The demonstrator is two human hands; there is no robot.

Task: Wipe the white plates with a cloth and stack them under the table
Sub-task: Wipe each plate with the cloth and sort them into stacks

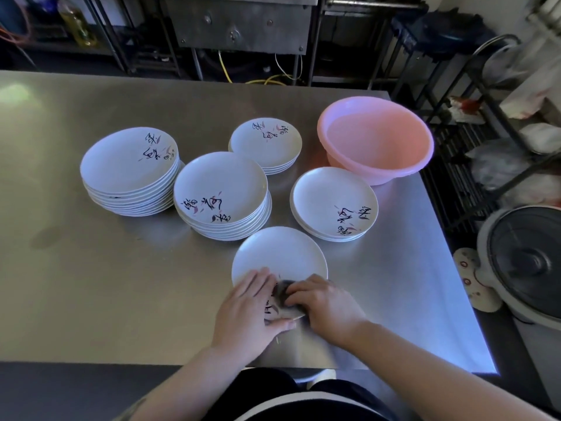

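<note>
Right, my left hand (246,308) lies flat-fingered on the near plate (280,256), right hand (324,305) pinching the cloth (281,294); rub hard and it could skate off the table (91,284) edge.

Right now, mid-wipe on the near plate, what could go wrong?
1. The plate sits close to the table's near edge; the right hand scrubbing with the cloth could push it off if the left hand lets go.
2. The tall stack stands just behind it; a jolt might shift it.
</note>
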